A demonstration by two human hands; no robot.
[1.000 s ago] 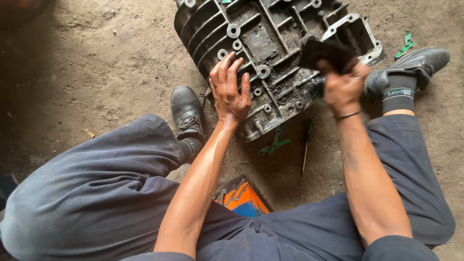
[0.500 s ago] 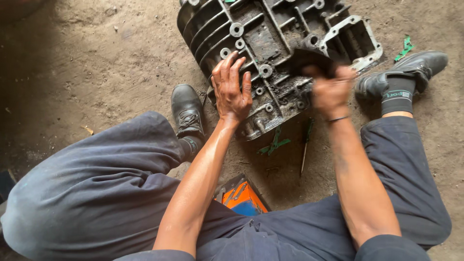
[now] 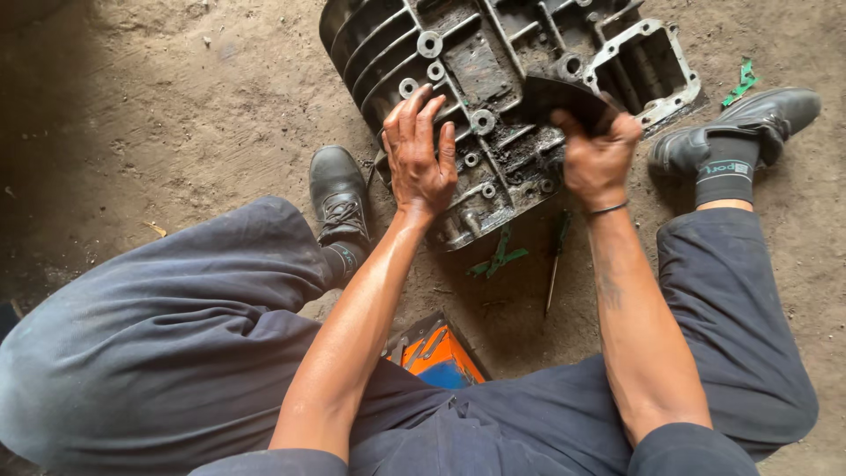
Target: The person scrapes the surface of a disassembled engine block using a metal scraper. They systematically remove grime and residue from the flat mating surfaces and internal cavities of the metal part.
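The ribbed metal engine casing (image 3: 493, 97) lies flat on the dirt floor (image 3: 176, 115), grimy, its bolt bosses and ribs facing up, right between the person's two black shoes. Left hand (image 3: 420, 159) is down on the casing's near left edge, palm flat, fingers spread and pressing on the ribs, gripping nothing. Right hand (image 3: 597, 159) is over the casing's near right part, fingers closed around a dark flat piece of abrasive sheet (image 3: 564, 95), and the sheet's free end lies against the greasy ribs just beside the rectangular opening (image 3: 648, 66) at the casing's right end. A thin band sits on that wrist. Left shoe (image 3: 336, 189) stands just beside the casing's near left corner; right shoe (image 3: 749, 123) is just off its right end. On the floor close below the casing's near edge lie green scraps (image 3: 498, 260) and a slim screwdriver (image 3: 555, 264). Further below the casing, between the dark trouser legs, an orange and blue box (image 3: 436, 353) pokes out. One more green scrap (image 3: 740, 81) lies near the casing's right end.
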